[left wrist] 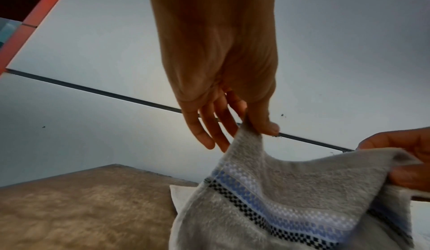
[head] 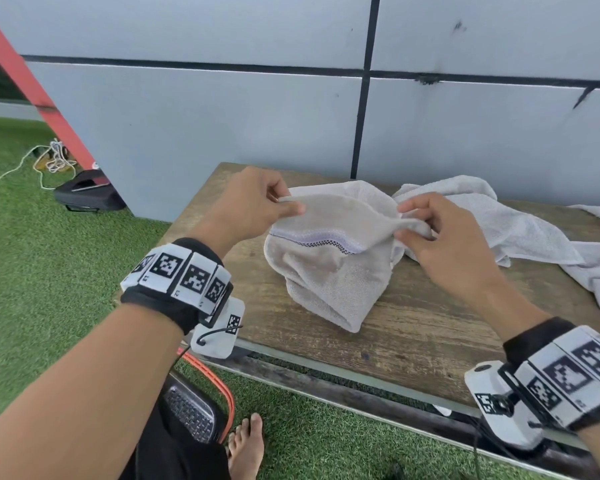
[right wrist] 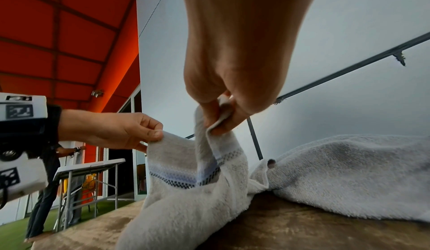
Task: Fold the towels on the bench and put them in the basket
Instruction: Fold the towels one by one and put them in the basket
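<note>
A beige towel (head: 329,268) with a blue and black checked stripe hangs over the wooden bench (head: 413,327), its lower part resting on the wood. My left hand (head: 257,202) pinches one top corner of it between thumb and forefinger (left wrist: 263,123). My right hand (head: 440,237) pinches the other top corner (right wrist: 221,114). The towel's top edge sags between both hands. A second, whiter towel (head: 499,220) lies crumpled on the bench behind and right of my right hand. A dark basket with an orange rim (head: 201,403) stands on the grass below my left forearm.
A grey panelled wall (head: 291,109) rises right behind the bench. Green artificial grass (head: 49,271) spreads to the left, with a black case (head: 87,195) and white cord on it. My bare foot (head: 246,441) is beside the basket. A person and a folding table (right wrist: 88,169) stand far left.
</note>
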